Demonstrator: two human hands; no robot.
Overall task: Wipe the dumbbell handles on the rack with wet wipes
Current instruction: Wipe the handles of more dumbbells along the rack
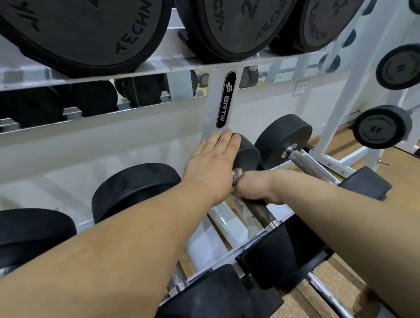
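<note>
Right hand (254, 188) grasps the dumbbell handle (261, 212) mid-wipe, I judge (wipe itself hidden); left hand (214, 163) rests flat on the dumbbell head (247, 153) just beyond. Neighbouring handle (305, 162) to its right seemingly awaits.

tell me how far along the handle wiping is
Done: no handle looks plainly wiped, so I can't tell. In hand: the right hand grips one dumbbell's handle while the left hand lies flat on its head; the wipe isn't visible. Left: probably the handle to the right and the near handle, both untouched now.
</note>
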